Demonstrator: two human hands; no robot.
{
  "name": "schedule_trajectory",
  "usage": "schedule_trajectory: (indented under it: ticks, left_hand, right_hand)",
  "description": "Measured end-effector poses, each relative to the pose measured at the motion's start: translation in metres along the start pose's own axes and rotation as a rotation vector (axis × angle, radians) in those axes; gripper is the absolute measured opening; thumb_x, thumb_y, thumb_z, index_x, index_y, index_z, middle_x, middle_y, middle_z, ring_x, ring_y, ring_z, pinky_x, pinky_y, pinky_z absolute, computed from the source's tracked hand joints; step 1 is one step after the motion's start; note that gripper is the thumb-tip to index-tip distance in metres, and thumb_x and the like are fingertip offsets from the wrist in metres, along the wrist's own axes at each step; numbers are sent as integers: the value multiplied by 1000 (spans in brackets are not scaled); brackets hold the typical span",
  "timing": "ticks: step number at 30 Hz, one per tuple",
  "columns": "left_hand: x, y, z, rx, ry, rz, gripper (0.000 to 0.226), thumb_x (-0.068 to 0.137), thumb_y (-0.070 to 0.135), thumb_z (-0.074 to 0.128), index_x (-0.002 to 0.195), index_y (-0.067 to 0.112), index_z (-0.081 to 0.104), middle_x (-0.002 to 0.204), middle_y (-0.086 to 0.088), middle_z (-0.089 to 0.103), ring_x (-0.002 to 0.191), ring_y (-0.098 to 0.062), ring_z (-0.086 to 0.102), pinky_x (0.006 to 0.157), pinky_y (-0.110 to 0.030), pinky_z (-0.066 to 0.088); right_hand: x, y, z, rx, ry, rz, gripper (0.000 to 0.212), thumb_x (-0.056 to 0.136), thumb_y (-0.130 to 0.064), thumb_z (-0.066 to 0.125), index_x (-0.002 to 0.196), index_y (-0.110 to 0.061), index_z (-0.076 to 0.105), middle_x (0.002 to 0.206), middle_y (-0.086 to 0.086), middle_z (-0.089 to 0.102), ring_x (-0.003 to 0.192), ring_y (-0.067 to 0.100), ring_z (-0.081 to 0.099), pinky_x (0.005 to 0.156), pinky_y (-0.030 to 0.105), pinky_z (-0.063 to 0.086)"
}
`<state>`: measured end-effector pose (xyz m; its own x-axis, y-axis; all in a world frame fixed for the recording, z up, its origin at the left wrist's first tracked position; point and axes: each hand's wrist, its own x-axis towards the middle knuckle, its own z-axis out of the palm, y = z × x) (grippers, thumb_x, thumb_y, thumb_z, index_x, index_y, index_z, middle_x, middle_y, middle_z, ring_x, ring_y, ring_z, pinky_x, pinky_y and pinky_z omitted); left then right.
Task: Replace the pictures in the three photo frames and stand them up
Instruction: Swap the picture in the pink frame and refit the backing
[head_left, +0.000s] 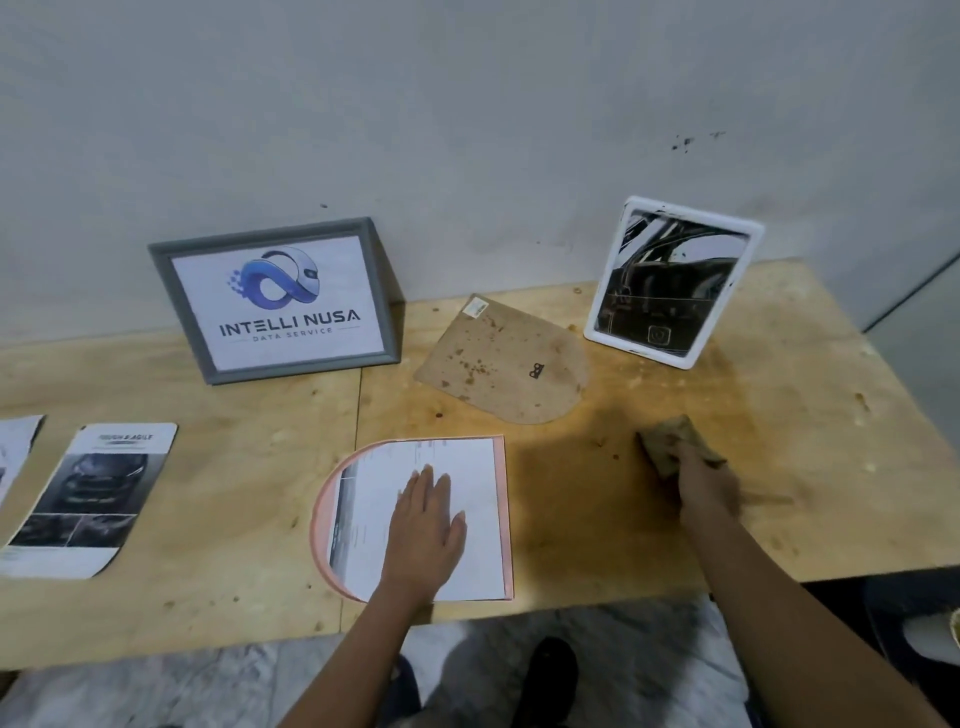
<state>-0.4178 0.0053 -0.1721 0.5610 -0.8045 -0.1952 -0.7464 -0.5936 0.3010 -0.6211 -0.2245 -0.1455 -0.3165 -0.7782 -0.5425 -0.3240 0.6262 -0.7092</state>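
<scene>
A loose print (88, 499) lies on the table (208, 597) at the left, with a grey frame (280, 301) standing behind. The left hand (426, 525) presses flat, fingers straight, on the paper in the pink arched frame (501, 514), which lies near the front edge with its arch pointing left. The backing board (504, 358) lies just beyond, its arch pointing right, so it probably needs turning. The white frame (670, 280) stands far right. The right hand (706, 483) grips a small brown piece (670, 441).

A stained plywood table (208, 597) stood against a grey wall (467, 104) with some dark marks, and the floor (130, 691) below was marbled
</scene>
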Motion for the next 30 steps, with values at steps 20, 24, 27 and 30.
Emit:
schedule_trajectory:
  ticks: [20,24,27,30]
  left_hand:
    - [-7,-52,-2,-82,-7,52,60,94,46,18,145,19,31,157,-1,19,145,-17,13,114,-25,10]
    - [-4,-54,-23,-413,-28,10,41,98,32,42,137,19,42,149,1,34,136,-14,31,109,-21,27]
    - [1,-42,-61,-863,33,-73,25,97,23,48,121,23,53,128,0,55,114,-16,54,92,-14,44]
    - [7,-25,-99,-1269,-70,-173,25,100,25,40,120,19,54,116,-6,62,107,-23,61,92,-32,51]
  right_hand:
    - [-120,19,65,-56,-607,-396,15,96,-25,49,111,-21,49,100,-7,54,96,13,53,78,23,44]
    - [-151,13,89,110,-686,-258,16,95,-28,51,110,-22,52,108,-1,58,104,19,54,86,31,46]
    - [-174,0,100,166,-717,-260,14,95,-25,53,109,-23,55,110,2,60,102,19,58,85,34,52]
    - [-195,-14,102,67,-787,-493,18,94,-18,53,111,-18,59,107,-2,61,97,10,59,80,21,50]
